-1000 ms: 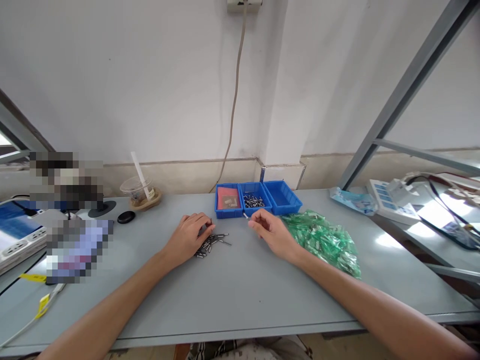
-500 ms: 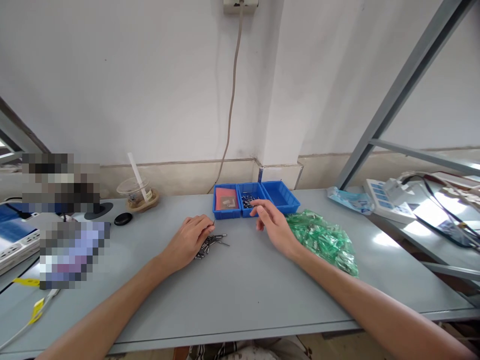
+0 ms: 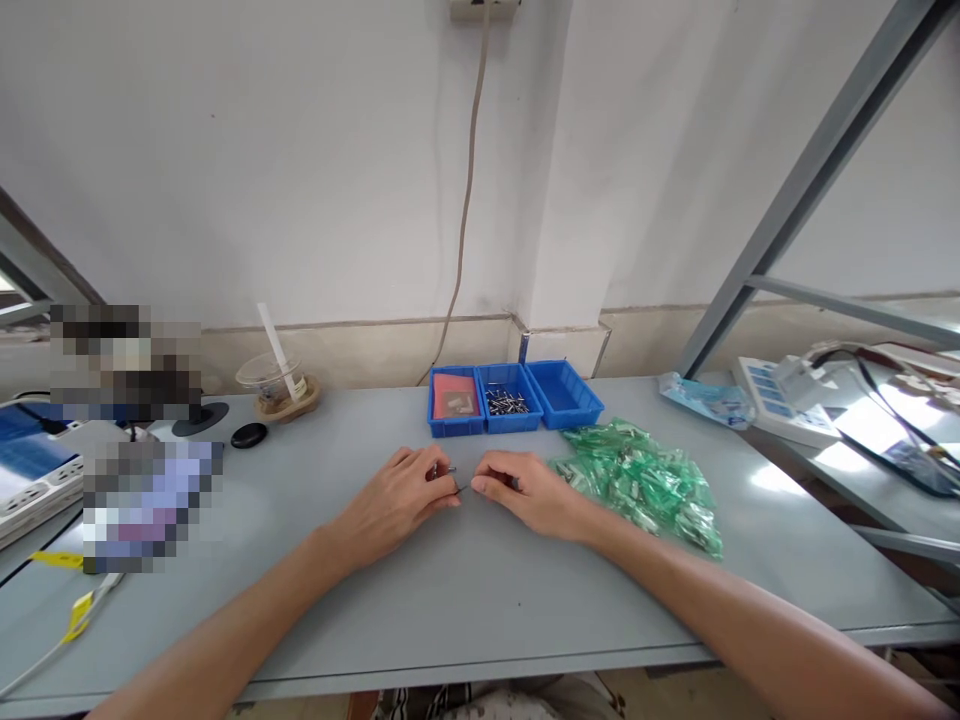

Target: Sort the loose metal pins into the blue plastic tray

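Observation:
My left hand (image 3: 409, 492) rests on the table with its fingers curled over the pile of small metal pins, which it mostly hides. A few pins (image 3: 442, 470) stick out past its knuckles. From its thumb tip a thin dark pin (image 3: 462, 489) points toward my right hand (image 3: 531, 490). The right hand is closed just beside it, thumb against forefinger. A small dark metal piece (image 3: 514, 482) shows between its fingers. Behind the hands, the middle blue bin (image 3: 513, 427) holds many loose metal pins (image 3: 507, 402).
Left of that bin, another blue bin (image 3: 457, 428) holds a pink sheet and a small clear bag. A third blue bin (image 3: 562, 390) stands to the right. Green plastic bags (image 3: 645, 485) lie by my right forearm. A lidded cup (image 3: 274, 375) and black round object (image 3: 249, 435) sit at left.
My right hand has come back from the middle bin toward me and closed near the left hand. The left hand has shifted right and forward over the pins.

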`<state>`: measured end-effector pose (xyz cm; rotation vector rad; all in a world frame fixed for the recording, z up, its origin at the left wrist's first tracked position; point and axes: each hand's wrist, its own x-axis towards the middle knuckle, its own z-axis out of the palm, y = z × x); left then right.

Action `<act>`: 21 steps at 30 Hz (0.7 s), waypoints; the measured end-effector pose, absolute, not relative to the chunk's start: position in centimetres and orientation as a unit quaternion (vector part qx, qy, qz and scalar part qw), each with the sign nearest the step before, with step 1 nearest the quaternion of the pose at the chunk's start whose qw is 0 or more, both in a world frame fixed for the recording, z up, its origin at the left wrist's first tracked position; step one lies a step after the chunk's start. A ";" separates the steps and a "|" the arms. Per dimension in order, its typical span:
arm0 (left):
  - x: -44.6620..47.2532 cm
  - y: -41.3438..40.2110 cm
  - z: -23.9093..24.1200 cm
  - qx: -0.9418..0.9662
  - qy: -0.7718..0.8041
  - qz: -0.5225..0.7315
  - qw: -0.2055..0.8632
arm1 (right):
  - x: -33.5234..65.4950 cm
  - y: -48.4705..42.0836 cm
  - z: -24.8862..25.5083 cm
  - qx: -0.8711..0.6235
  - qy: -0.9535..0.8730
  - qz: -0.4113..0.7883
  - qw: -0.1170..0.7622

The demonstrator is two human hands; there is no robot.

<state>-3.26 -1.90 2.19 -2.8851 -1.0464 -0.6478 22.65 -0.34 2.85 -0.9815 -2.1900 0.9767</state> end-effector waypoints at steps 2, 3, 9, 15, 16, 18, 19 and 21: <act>-3.1 -1.9 2.2 -0.920 -0.335 -0.205 0.007 | 22.6 -0.5 2.9 -0.359 -0.816 0.370 0.261; -3.0 -1.9 2.2 -0.920 -0.334 -0.205 0.007 | 22.6 -0.5 3.0 -0.357 -0.817 0.371 0.259; -2.9 -1.8 1.8 -0.911 -0.335 -0.241 -0.004 | 22.4 -0.5 2.9 -0.354 -0.823 0.364 0.253; -3.1 -1.8 1.8 -0.897 -0.336 -0.289 0.002 | 22.3 -0.6 3.0 -0.346 -0.822 0.368 0.262; -3.1 -1.8 1.8 -0.896 -0.333 -0.294 0.002 | 22.3 -0.6 3.0 -0.338 -0.825 0.366 0.268; -3.2 -1.9 1.8 -0.896 -0.328 -0.300 0.003 | 22.3 -0.6 3.2 -0.324 -0.831 0.358 0.275; -3.2 -1.9 1.8 -0.896 -0.327 -0.299 0.004 | 22.3 -0.5 3.2 -0.322 -0.833 0.354 0.277; -3.2 -1.9 1.8 -0.898 -0.323 -0.298 0.004 | 22.4 -0.5 3.2 -0.328 -0.833 0.346 0.282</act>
